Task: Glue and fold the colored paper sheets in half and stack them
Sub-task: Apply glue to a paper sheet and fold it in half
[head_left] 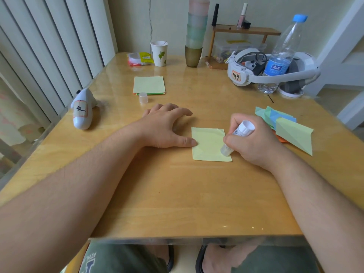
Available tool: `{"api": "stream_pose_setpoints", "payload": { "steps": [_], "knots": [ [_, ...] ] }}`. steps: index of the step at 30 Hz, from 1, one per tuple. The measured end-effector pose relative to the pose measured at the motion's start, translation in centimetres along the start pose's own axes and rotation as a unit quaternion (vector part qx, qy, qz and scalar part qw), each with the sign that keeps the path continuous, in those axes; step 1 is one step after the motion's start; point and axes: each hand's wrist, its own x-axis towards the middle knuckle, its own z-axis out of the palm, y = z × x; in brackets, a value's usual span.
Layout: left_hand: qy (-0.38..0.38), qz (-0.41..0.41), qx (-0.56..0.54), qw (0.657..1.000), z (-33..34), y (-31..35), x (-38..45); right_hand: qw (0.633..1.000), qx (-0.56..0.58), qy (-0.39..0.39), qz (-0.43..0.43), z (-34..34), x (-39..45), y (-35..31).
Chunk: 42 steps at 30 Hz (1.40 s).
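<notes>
Head view: glue cap (143,97) beside paper stack (149,85); water bottle (281,56) behind.

A sheet (210,144) lies on the table (177,194), near its middle. The left hand (165,127) rests just left of it, thumb touching its left edge. The right hand (254,140) holds a glue stick (237,137) on its right edge. A cap (143,97) stands behind the left hand, before a stack (149,85). Folded sheets (285,127) lie right of the right hand.
</notes>
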Motion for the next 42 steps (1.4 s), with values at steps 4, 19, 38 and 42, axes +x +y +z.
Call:
{"api": "stream_pose_setpoints", "payload": {
  "steps": [4, 19, 38, 42],
  "knots": [
    [0.0, 0.001, 0.002, 1.0, 0.1, -0.1, 0.0, 0.999, 0.015, 0.027, -0.01, 0.0, -0.1, -0.3],
    [-0.001, 0.008, 0.007, 1.0, 0.2, -0.2, 0.1, 0.997, 0.068, -0.028, -0.03, 3.1, -0.3, -2.1],
    [-0.006, 0.002, 0.008, 1.0, 0.1, 0.1, -0.1, 0.999, 0.027, -0.037, -0.013, 1.7, -0.4, -1.5],
    [-0.009, 0.004, 0.009, 1.0, 0.0, 0.1, -0.1, 1.0, -0.004, -0.028, -0.007, 0.9, -0.3, -1.1]
  ]
}}
